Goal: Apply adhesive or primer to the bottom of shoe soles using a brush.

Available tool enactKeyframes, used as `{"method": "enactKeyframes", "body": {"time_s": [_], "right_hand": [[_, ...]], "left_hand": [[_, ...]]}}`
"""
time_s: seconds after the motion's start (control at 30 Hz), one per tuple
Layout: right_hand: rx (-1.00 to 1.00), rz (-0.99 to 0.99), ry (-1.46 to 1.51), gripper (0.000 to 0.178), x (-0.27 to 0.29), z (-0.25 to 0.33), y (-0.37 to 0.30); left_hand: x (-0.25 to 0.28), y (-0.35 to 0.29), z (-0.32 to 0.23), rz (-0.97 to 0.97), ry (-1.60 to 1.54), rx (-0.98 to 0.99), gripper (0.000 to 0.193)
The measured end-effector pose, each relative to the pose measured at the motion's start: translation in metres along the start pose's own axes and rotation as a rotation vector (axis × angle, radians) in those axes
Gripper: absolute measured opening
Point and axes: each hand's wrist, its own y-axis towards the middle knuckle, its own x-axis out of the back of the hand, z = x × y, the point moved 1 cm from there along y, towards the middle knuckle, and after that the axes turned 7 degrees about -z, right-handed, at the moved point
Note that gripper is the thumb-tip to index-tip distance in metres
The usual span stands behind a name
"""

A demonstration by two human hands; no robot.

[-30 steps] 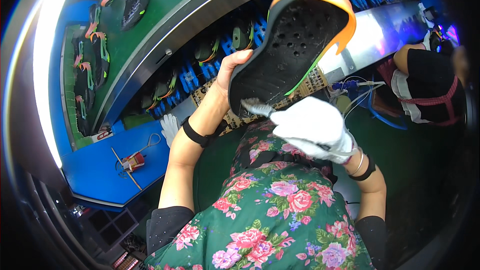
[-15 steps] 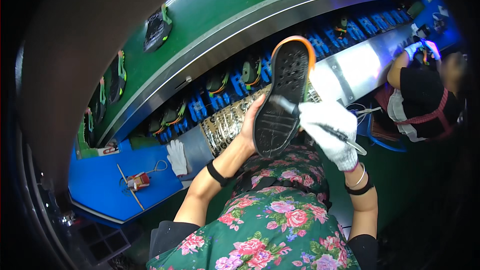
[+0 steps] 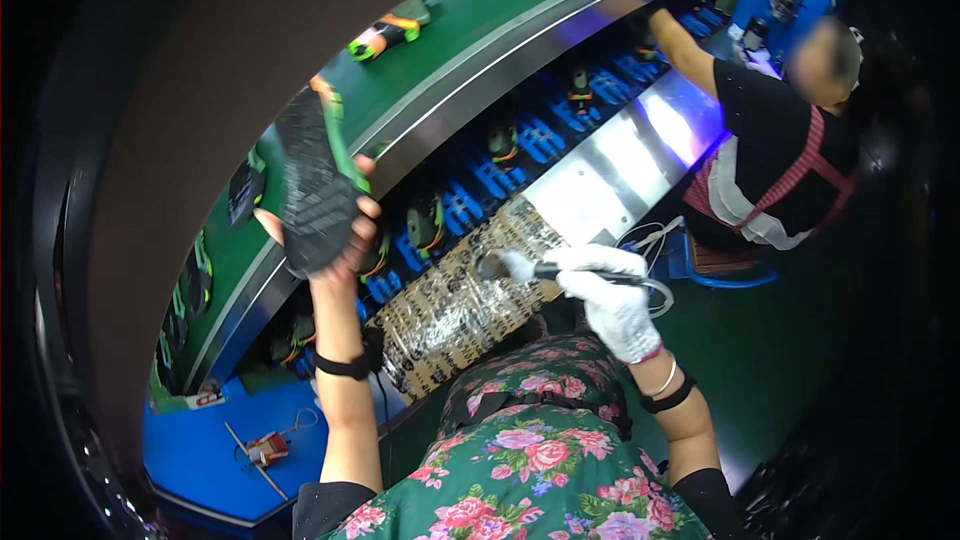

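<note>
My bare left hand [image 3: 342, 262] grips a black shoe sole [image 3: 312, 185] with a green and orange edge, thumb on one side and fingers on the other. The sole is raised at the left, over the edge of the green conveyor belt [image 3: 480, 45]. A white knitted glove covers my right hand [image 3: 612, 308], which is closed round the dark handle of a brush [image 3: 550, 270]. Pale, blurred bristles point left, above a ledge wrapped in printed brown paper and clear film [image 3: 460, 300]. Brush and sole are well apart.
More soles lie on the belt, including an orange-green one [image 3: 385, 38]. Below its metal rim runs a row of blue holders [image 3: 495, 180] carrying shoe parts. At right a co-worker [image 3: 770, 150] reaches toward the belt. A red object with a stick [image 3: 268, 450] lies on the blue table.
My left hand has carried the sole up and left, away from the brush, to the belt's edge. My right hand has moved left with the brush. The co-worker's arm now stretches toward the belt.
</note>
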Motion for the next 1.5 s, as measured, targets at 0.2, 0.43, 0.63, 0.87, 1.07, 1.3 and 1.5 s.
{"method": "enactKeyframes", "body": {"time_s": [0.2,0.43,0.63,0.87,1.07,1.3,1.5], "right_hand": [[-0.001,0.042,-0.115,0.019,0.021,-0.041,-0.021],[-0.072,-0.081,0.219,0.022,0.078,-0.052,-0.039],[0.281,-0.237,-0.227,0.026,0.112,-0.048,-0.054],[-0.050,-0.393,0.463,0.013,0.131,-0.053,-0.023],[-0.149,-0.462,0.506,0.014,0.142,-0.020,0.034],[-0.139,-0.427,0.357,0.016,0.152,-0.026,0.055],[-0.034,-0.369,0.049,0.012,0.149,-0.016,0.045]], "left_hand": [[0.023,0.038,-0.030,-0.508,-0.298,-0.404,0.099],[-0.063,0.096,0.099,-0.409,0.436,0.194,0.070],[-0.082,0.285,0.177,-0.180,1.468,0.064,0.060],[-0.024,0.512,0.203,-0.125,2.286,-0.102,0.090],[0.058,0.630,0.148,-0.235,2.488,-0.391,0.087],[0.063,0.614,0.120,-0.505,2.005,-0.156,0.025],[0.032,0.523,0.103,-0.621,1.705,-0.460,0.014]]}}
